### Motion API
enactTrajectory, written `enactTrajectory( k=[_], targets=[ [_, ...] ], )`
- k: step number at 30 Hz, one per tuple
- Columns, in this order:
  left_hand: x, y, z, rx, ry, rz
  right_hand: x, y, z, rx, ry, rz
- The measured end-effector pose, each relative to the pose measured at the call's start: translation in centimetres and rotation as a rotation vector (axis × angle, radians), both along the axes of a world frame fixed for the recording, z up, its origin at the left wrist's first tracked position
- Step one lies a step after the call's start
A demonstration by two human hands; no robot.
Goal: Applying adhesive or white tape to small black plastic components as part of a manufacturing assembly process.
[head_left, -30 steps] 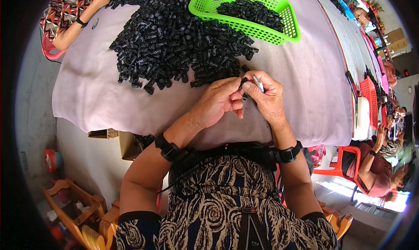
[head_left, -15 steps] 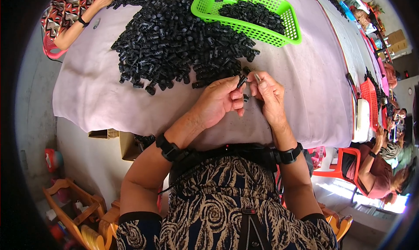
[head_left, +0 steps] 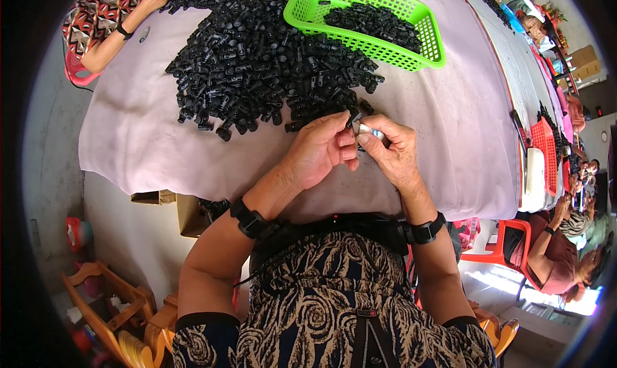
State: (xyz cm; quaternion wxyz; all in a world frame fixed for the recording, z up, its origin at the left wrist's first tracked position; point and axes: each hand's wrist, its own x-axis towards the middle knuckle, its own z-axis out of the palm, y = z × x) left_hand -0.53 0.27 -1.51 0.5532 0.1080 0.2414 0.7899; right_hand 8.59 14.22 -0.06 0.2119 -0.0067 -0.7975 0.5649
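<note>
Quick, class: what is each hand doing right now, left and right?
Left hand: closed, pinching a small black part.
Right hand: closed, pinching a small silvery piece.

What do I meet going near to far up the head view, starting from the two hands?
Left hand and right hand pinching a small black part → heap of black plastic parts on the pale tablecloth → green plastic basket.

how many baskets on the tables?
2: a green basket of black parts beyond the hands, and a red basket on the right-hand table. Others may be hidden.
</note>
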Motion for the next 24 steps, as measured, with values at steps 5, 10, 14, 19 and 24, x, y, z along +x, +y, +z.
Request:
enactTrajectory(
  k=[5,10,14,19,24],
  targets=[
    [0.0,-0.1,0.4,-0.001,0.011,0.001,0.0,0.1,-0.1,-0.026,-0.014,-0.010],
    [-0.1,-0.3,0.4,-0.016,0.034,-0.018,0.0,-0.2,0.1,-0.037,-0.029,-0.016],
    [0.1,-0.2,0.6,-0.006,0.077,-0.055,0.0,0.3,-0.2,-0.015,0.001,-0.123],
    [0.3,-0.1,0.7,0.005,0.146,-0.083,-0.1,1.1,-0.6,-0.117,0.010,-0.163],
    [0.3,0.0,0.5,0.025,0.114,-0.026,0.1,1.0,-0.2,-0.119,0.019,-0.130]
  ],
)
